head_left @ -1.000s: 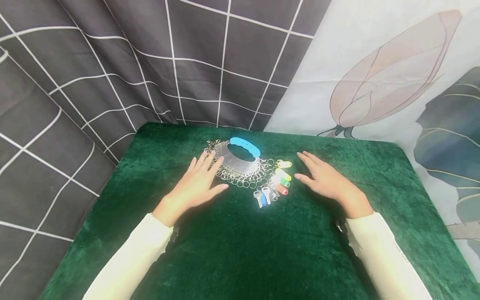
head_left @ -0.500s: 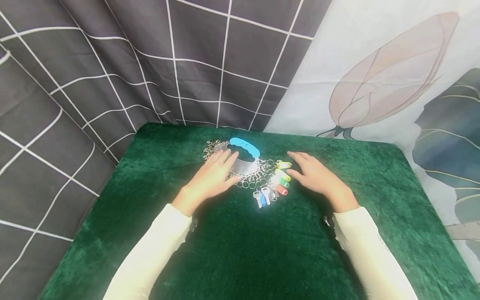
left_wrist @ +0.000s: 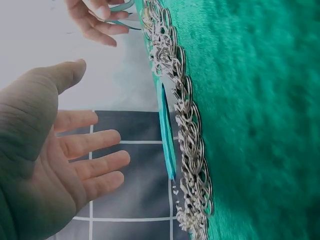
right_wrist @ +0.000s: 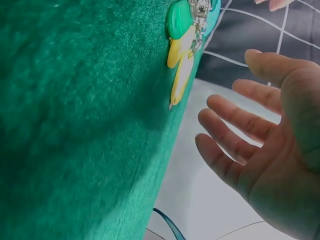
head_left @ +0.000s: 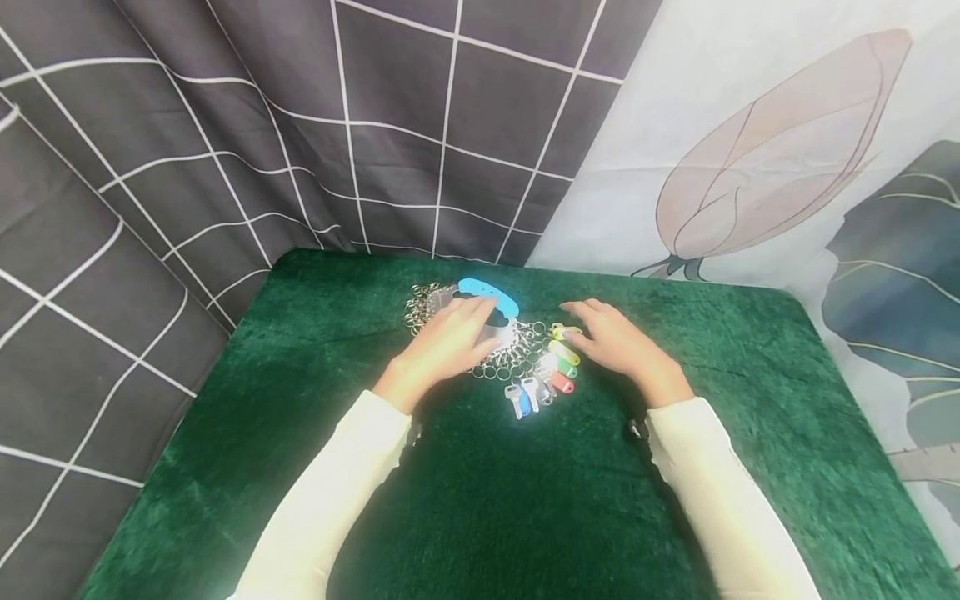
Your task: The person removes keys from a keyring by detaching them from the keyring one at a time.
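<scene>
A key holder with a blue handle (head_left: 487, 293) and a clear plate (head_left: 440, 300) lies on the green cloth. Many metal rings and clasps (head_left: 510, 360) fan around its edge. At its right end hang keys and colored key tags: yellow (head_left: 564, 352), green (head_left: 567, 367), red (head_left: 562, 383) and blue (head_left: 524, 403). My left hand (head_left: 444, 346) is held above the plate with fingers extended, hiding part of it. The left wrist view shows its palm apart from the rings (left_wrist: 192, 130). My right hand (head_left: 618, 340) hovers by the yellow tags (right_wrist: 183, 77), fingers loosely spread, holding nothing.
Green velvety cloth (head_left: 525, 500) covers the table. Behind it hangs a dark gridded curtain (head_left: 397, 158), with a white floral-print cloth (head_left: 615, 217) to its right. The table's back edge lies just beyond the key holder.
Both hands have moved inward: the left slid rightward over the plate, and the right came leftward to the yellow tags. The key holder has stayed in place.
</scene>
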`<state>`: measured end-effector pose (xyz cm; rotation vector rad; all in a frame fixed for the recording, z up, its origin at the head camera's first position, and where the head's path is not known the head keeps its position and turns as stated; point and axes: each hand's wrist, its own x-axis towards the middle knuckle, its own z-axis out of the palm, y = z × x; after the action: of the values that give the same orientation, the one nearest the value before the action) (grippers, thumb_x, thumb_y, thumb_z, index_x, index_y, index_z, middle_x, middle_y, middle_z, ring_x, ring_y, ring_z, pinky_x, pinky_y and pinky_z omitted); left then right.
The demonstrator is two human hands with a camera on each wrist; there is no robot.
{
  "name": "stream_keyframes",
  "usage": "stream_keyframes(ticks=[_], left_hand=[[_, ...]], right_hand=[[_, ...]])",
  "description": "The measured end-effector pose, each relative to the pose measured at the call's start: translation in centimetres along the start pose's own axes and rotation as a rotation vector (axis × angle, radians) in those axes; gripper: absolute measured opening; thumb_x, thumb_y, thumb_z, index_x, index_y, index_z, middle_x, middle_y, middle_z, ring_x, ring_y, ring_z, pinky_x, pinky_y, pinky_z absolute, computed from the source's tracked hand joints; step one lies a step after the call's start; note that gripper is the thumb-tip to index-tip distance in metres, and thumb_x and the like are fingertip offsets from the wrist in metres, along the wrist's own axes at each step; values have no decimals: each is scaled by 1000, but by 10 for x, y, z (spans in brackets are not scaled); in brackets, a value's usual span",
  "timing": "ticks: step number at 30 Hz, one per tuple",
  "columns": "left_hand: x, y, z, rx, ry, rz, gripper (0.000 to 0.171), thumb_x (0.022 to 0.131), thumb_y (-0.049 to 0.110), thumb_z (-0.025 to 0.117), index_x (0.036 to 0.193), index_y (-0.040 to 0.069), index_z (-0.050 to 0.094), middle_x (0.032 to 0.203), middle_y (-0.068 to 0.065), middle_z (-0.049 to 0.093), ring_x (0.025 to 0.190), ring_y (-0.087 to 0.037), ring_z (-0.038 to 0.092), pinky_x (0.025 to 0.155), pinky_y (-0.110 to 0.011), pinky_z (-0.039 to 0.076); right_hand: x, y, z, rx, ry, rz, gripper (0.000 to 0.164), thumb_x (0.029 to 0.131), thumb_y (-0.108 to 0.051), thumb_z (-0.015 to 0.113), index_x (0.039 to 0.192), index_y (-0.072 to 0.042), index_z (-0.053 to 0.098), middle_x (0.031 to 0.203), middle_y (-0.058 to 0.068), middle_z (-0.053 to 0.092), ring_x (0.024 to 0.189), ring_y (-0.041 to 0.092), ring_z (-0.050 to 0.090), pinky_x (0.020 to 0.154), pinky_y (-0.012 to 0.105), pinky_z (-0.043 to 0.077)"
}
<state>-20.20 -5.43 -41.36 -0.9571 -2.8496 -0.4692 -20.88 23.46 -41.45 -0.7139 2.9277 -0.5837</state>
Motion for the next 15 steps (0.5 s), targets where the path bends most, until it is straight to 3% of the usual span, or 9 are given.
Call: stream_keyframes(ticks=[7, 15], left_hand=[[15, 4, 5, -10, -34, -11, 59, 95, 40, 57, 141, 5, 46, 141, -15, 53, 129, -31, 47, 111, -45, 37], [35, 10, 13, 11, -50, 3, 48, 92, 31, 63, 131, 5, 55, 132, -13, 60, 124, -29, 50, 109, -42, 40]], right_hand=[[11, 1, 6, 15, -5, -20, 36, 93, -22, 62, 123, -2, 60, 114, 18, 62, 106, 35, 59, 90, 56, 49], [22, 0, 7, -8, -4, -36, 19, 90, -16, 65, 104, -4, 68, 98, 14, 60, 89, 29, 59, 80, 50, 52]])
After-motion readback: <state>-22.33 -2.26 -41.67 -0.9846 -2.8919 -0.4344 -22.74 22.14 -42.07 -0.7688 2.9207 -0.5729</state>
